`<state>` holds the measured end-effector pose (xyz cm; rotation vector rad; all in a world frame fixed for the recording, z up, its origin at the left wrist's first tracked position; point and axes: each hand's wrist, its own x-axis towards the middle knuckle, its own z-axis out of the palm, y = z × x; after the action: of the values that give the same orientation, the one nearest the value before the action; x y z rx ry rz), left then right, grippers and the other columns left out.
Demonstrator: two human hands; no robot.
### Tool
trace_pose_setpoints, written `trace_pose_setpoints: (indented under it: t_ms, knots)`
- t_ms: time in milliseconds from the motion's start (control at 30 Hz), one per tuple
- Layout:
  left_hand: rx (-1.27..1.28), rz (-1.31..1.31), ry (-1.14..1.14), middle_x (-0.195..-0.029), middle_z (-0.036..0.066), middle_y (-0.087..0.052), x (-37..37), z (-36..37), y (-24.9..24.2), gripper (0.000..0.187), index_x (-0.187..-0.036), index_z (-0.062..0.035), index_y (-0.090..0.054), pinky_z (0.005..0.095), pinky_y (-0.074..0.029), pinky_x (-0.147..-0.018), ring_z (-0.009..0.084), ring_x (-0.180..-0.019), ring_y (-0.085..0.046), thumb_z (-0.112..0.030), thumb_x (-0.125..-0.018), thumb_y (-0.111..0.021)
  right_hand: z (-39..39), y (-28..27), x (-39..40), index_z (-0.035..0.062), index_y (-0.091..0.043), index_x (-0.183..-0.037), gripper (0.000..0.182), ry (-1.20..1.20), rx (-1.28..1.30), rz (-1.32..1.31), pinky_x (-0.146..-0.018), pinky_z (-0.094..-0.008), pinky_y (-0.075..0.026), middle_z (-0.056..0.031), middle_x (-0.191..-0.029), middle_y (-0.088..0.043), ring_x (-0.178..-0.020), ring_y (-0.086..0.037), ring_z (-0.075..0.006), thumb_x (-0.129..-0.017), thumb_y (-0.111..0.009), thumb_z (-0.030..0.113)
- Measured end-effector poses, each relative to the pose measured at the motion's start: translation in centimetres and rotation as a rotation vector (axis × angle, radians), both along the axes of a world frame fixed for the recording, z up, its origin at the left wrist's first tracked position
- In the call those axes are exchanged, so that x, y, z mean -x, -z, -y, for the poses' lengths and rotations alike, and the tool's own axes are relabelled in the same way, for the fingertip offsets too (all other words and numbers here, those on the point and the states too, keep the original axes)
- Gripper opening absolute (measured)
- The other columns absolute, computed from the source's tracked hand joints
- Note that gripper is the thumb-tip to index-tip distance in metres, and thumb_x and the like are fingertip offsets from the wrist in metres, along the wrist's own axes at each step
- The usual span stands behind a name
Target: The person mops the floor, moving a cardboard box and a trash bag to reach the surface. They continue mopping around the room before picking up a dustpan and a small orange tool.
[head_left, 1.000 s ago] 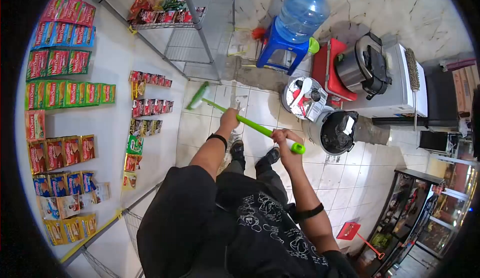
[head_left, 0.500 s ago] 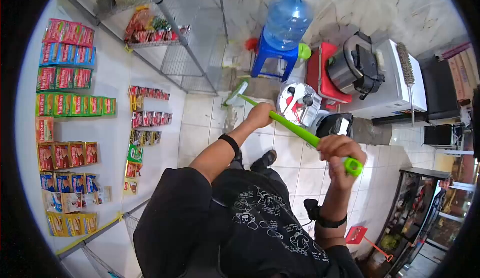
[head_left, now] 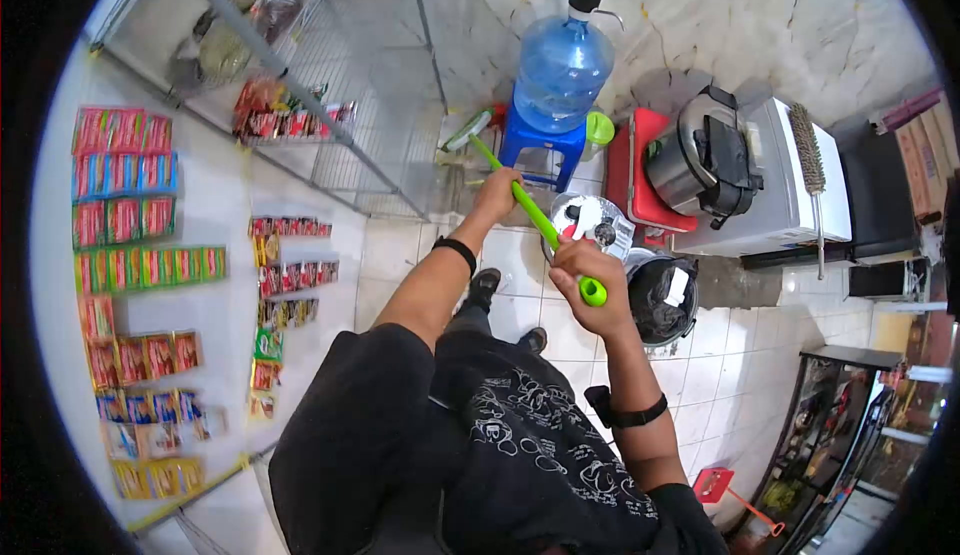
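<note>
My left hand (head_left: 495, 195) is wrapped round the middle of a bright green handle (head_left: 532, 213). Near the handle's top end, my right hand (head_left: 592, 290) is closed on the same handle. The handle slants away to a flat, pale head with a green edge (head_left: 467, 130), which is down by the wall between the wire shelf and the blue stool (head_left: 540, 143). What lies under the head cannot be made out.
A water bottle (head_left: 565, 70) stands on the stool. Right of it are a red box (head_left: 625, 170), a steel cooker (head_left: 685, 155), a metal basin (head_left: 615, 225) and a black-lined bin (head_left: 660, 300). A wire shelf (head_left: 345, 140) and hanging sachets (head_left: 140, 266) are on the left.
The flat head has moved farther away, beside the stool. My right hand has come left, closer to my left hand, which has also shifted forward and left. My feet have changed position.
</note>
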<state>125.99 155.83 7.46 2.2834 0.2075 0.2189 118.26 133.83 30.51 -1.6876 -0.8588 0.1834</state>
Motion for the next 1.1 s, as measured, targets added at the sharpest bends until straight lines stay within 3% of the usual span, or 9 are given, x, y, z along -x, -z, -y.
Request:
trace_pose_setpoints:
  t_ms: [133, 233, 300, 400, 733, 900, 1000, 1067, 1100]
  knots:
    - [0.035, -0.013, 0.049, -0.088, 0.015, -0.059, -3.4, -1.6, 0.6, 0.013, -0.080, -0.0067, -0.060, 0.0424, -0.046, -0.073, 0.0360, -0.085, -0.058, -0.010, -0.070, -0.067, -2.3, -1.3, -3.0, -0.0017, -0.056, -0.071, 0.012, 0.078, -0.096, 0.051, -0.087, -0.0413, -0.048, -0.0089, -0.071, -0.060, -0.070, -0.060, -0.0207, -0.080, -0.063, 0.001]
    - [0.375, -0.127, 0.011, -0.085, 0.015, -0.058, -6.2, -2.9, 1.2, 0.013, -0.080, -0.0066, -0.060, 0.0428, -0.045, -0.071, 0.0364, -0.083, -0.057, -0.011, -0.070, -0.068, -3.7, -2.1, -5.6, -0.0029, -0.055, -0.070, 0.013, 0.133, -0.118, 0.023, -0.086, -0.0419, -0.049, -0.0099, -0.071, -0.060, -0.069, -0.060, -0.0210, -0.080, -0.063, -0.001]
    - [0.029, -0.039, 0.090, -0.085, 0.014, -0.058, -6.6, -3.6, -2.3, 0.013, -0.078, -0.0061, -0.060, 0.0425, -0.045, -0.070, 0.0373, -0.082, -0.057, -0.011, -0.071, -0.069, -4.9, -2.1, -7.2, -0.0031, -0.056, -0.070, 0.012, 0.160, -0.149, 0.002, -0.087, -0.0420, -0.048, -0.0100, -0.071, -0.060, -0.069, -0.060, -0.0210, -0.080, -0.063, -0.001]
    - [-0.060, 0.015, 0.036, -0.080, 0.012, -0.060, -8.6, -5.4, -0.2, 0.018, -0.079, -0.0076, -0.059, 0.0383, -0.044, -0.062, 0.0297, -0.072, -0.058, -0.018, -0.074, -0.073, -6.4, -1.4, -8.3, -0.0028, -0.056, -0.071, 0.011, 0.172, -0.086, 0.006, -0.087, -0.0414, -0.048, -0.0103, -0.072, -0.061, -0.069, -0.060, -0.0209, -0.080, -0.063, -0.002]
    - [-0.189, 0.084, 0.082, -0.085, 0.011, -0.061, -9.6, -6.2, 2.5, 0.023, -0.079, -0.0080, -0.061, 0.0429, -0.046, -0.071, 0.0356, -0.080, -0.058, -0.026, -0.073, -0.074, -7.0, 1.5, -11.1, -0.0029, -0.058, -0.074, 0.008, 0.237, -0.111, -0.155, -0.094, -0.0429, -0.044, -0.0104, -0.077, -0.062, -0.076, -0.060, -0.0191, -0.081, -0.062, -0.001]
    - [-0.211, -0.011, 0.045, -0.086, 0.011, -0.060, -10.9, -5.1, 0.5, 0.010, -0.079, -0.0099, -0.061, 0.0430, -0.045, -0.074, 0.0315, -0.088, -0.057, -0.011, -0.072, -0.067, -6.8, 0.6, -12.2, -0.0033, -0.058, -0.075, 0.006, 0.236, -0.173, -0.075, -0.093, -0.0435, -0.045, -0.0110, -0.077, -0.062, -0.075, -0.060, -0.0202, -0.080, -0.063, -0.002]
    - [0.088, -0.061, -0.078, -0.083, 0.012, -0.060, -12.6, -6.6, 8.0, 0.010, -0.079, -0.0093, -0.060, 0.0422, -0.045, -0.072, 0.0329, -0.083, -0.058, -0.012, -0.073, -0.067, -8.4, 3.4, -12.3, -0.0031, -0.058, -0.076, 0.007, 0.195, -0.050, -0.043, -0.091, -0.0414, -0.046, -0.0122, -0.078, -0.062, -0.075, -0.061, -0.0219, -0.079, -0.064, -0.001]
    - [0.633, -0.086, -0.155, -0.082, 0.014, -0.060, -14.0, -8.1, 16.8, 0.011, -0.080, -0.0085, -0.059, 0.0427, -0.046, -0.071, 0.0354, -0.079, -0.058, -0.012, -0.073, -0.066, -9.3, 6.6, -12.2, -0.0022, -0.058, -0.078, 0.010, 0.171, -0.014, -0.045, -0.086, -0.0351, -0.047, -0.0123, -0.078, -0.061, -0.073, -0.061, -0.0224, -0.078, -0.067, 0.002]
    - [0.582, -0.366, -0.159, -0.086, 0.015, -0.061, -11.9, -7.3, 7.7, 0.010, -0.082, -0.0074, -0.059, 0.0431, -0.046, -0.069, 0.0367, -0.081, -0.058, -0.009, -0.073, -0.064, -9.4, 6.6, -11.9, -0.0023, -0.058, -0.077, 0.010, 0.172, 0.009, -0.048, -0.085, -0.0342, -0.047, -0.0123, -0.077, -0.061, -0.072, -0.061, -0.0224, -0.078, -0.066, 0.002]
